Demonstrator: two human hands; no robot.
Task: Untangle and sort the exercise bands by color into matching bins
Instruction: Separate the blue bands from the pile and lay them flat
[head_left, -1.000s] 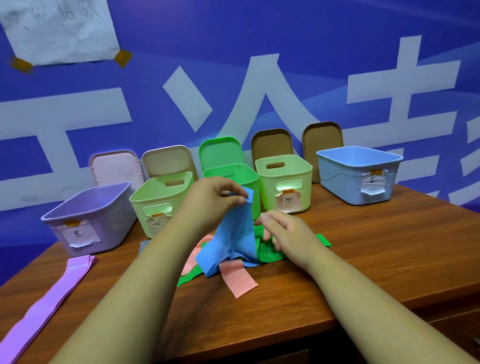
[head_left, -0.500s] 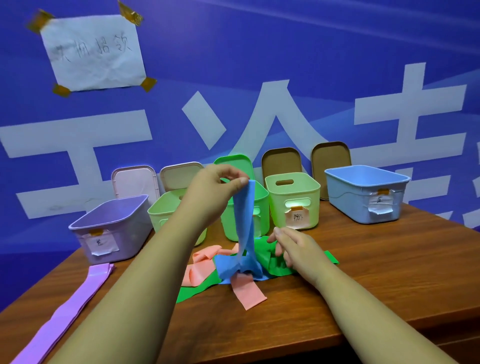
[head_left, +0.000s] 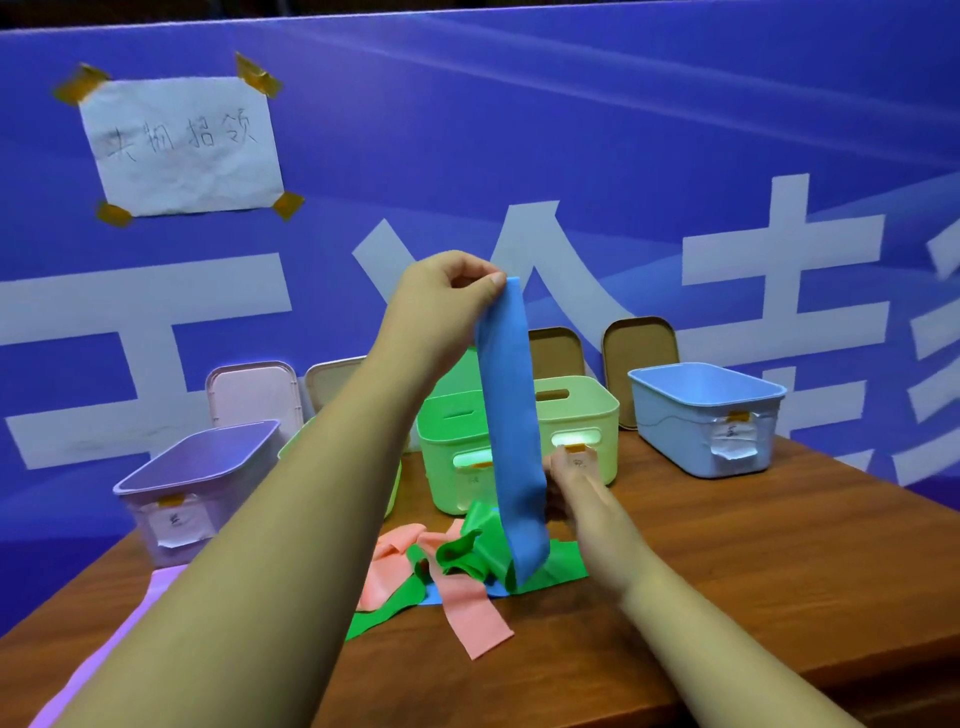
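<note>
My left hand (head_left: 441, 301) is raised high and pinches the top end of a blue band (head_left: 511, 431), which hangs straight down into the tangle. Its lower end lies among a green band (head_left: 470, 556) and a pink band (head_left: 467, 610) on the wooden table (head_left: 753, 571). My right hand (head_left: 582, 493) sits low beside the blue band's lower part; its fingers touch the strip, the fingertips hidden behind it. A purple band (head_left: 130, 623) lies flat at the left, apart from the pile.
Several open bins stand in a row at the back: a purple bin (head_left: 197, 483), a green bin (head_left: 447, 447), a pale green bin (head_left: 587, 415) and a light blue bin (head_left: 706, 415). Lids lean on the blue wall behind them. The table's right edge runs near.
My left hand has lifted the blue band much higher, pulling it taut and mostly out of the pile. My right hand moved up against the strip. The camera tilted upward.
</note>
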